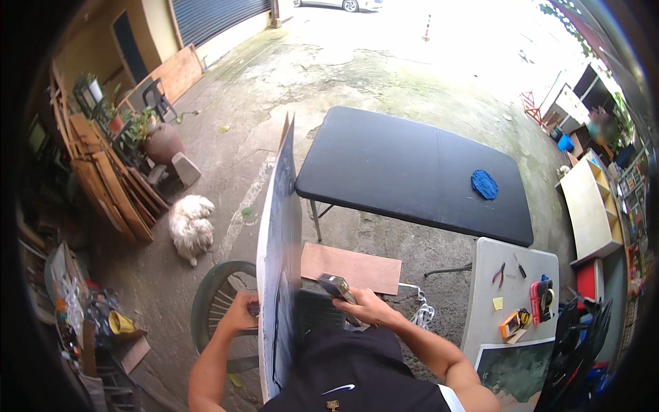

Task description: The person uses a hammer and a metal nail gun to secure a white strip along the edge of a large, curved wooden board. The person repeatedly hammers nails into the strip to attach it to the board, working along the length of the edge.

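A large flat panel (269, 288) with a pale edge stands upright in front of me, seen nearly edge-on, between my two hands. My left hand (241, 312) is against its left side with curled fingers; a small dark thing shows at the fingertips, too hidden to name. On the other side, my right hand (367, 307) is wrapped round a hand tool (335, 284) with a blocky dark end and a metallic body. That tool points away from me, apart from the panel. A dark green plastic chair (206, 295) is partly behind the panel.
A black folding table (405, 165) carries a blue round cloth (484, 185). At right, a grey table (480, 302) bears pliers (498, 273), a screwdriver (522, 271) and a tape measure (525, 317). A plywood piece (350, 268) and a white dog (191, 230) are on the ground.
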`<state>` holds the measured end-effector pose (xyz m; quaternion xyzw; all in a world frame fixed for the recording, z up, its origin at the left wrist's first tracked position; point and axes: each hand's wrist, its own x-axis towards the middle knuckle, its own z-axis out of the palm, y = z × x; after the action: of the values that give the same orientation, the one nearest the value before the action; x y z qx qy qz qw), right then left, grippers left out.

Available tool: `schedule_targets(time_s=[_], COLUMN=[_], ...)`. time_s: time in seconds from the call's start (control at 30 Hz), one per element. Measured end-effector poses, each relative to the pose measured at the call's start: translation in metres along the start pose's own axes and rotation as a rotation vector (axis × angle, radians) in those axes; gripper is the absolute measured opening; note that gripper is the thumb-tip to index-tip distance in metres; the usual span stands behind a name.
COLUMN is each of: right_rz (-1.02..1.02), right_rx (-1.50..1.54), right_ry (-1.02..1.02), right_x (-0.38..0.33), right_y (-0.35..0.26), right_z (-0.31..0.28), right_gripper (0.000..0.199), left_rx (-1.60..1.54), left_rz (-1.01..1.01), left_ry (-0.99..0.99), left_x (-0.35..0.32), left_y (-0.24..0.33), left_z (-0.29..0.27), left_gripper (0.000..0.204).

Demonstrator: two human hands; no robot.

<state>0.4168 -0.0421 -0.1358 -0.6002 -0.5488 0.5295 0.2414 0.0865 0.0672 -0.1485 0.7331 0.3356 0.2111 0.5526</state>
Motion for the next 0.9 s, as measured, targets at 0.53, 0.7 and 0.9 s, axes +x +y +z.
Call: schedule_targets(time_s=[0.53,0.7,0.9], right_rz=[1.01,1.199,1.213], right_rx=[-0.025,0.085,0.077], right_ry=[0.236,0.282,0.071], right_x=[-0.095,-0.108,-0.09], right_y=[0.322,0.357,0.317], right_z=[0.069,0.095,0.085], right_gripper=[0.074,0.077,0.083], left_rx=[-0.056,0.019,0.033], left_rz=[-0.136,-0.116,-0.167], left_ry=[0.136,0.194,0.047], left_x=[-0.022,-0.033,-0.033], left_y=[-0.007,-0.002,-0.025], left_z=[-0.004,-0.01,-0.022], left_gripper=[0.029,0.029,0.033])
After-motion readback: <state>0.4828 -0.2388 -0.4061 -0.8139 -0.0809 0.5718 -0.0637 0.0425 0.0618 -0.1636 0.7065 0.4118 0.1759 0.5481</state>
